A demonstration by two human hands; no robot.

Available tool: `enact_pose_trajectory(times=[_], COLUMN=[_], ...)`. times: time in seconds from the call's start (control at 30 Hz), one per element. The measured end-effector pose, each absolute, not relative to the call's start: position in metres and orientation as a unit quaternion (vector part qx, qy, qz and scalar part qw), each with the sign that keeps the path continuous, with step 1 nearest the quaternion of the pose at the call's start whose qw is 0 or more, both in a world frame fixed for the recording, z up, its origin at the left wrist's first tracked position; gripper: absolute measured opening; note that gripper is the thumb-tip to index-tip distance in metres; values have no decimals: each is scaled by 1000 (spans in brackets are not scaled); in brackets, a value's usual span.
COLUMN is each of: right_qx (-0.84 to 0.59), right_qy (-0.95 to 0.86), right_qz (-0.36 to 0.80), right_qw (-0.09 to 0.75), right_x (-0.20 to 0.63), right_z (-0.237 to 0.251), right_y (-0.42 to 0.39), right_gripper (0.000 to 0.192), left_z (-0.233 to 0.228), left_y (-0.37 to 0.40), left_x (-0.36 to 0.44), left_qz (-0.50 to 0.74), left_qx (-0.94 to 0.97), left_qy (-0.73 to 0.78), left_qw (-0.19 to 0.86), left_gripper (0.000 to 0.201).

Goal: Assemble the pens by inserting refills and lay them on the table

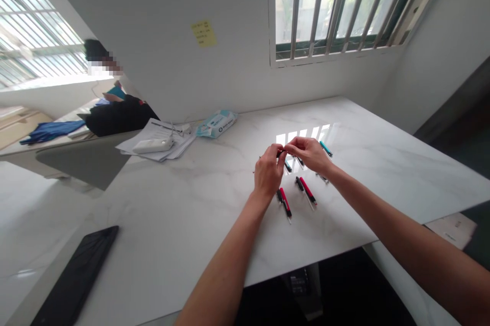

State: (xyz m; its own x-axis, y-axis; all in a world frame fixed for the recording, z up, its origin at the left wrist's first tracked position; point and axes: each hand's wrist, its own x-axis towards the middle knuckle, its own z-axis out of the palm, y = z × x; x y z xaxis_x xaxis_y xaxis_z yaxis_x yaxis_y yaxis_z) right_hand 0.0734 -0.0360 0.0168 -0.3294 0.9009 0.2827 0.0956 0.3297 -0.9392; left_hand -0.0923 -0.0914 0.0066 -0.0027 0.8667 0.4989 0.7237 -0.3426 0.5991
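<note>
Both hands meet just right of the frame's centre over the marble table (383, 163): the left hand (268, 173) and right hand (310, 153) each pinch an end of a small pen (280, 152), fingers closed tight on it. It looks light, stiff and a bit slick, so the barrel ends seem the best hold. Two red pens (285, 201) lie just below, a teal pen (326, 148) to the right.
</note>
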Motion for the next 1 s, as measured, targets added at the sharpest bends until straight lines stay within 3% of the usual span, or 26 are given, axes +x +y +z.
enact_pose_trajectory(times=[0.17, 0.5, 0.8, 1.0], right_qx=[-316, -275, -354, -308], right_qy=[-702, -564, -596, -637], right_qz=[464, 622, 545, 530], right_qw=[440, 468, 471, 468], right_x=[70, 69, 74, 78], right_z=[18, -6, -8, -4], right_y=[-22, -16, -21, -19], right_gripper=[40, 39, 44, 47], left_z=[6, 2, 2, 0], left_y=[-89, -89, -91, -89], left_x=[-96, -95, -86, -88], left_qz=[420, 381, 377, 441], left_qx=[691, 702, 704, 682], left_qy=[581, 595, 595, 560], left_qw=[97, 83, 94, 168], left_gripper=[21, 11, 19, 23])
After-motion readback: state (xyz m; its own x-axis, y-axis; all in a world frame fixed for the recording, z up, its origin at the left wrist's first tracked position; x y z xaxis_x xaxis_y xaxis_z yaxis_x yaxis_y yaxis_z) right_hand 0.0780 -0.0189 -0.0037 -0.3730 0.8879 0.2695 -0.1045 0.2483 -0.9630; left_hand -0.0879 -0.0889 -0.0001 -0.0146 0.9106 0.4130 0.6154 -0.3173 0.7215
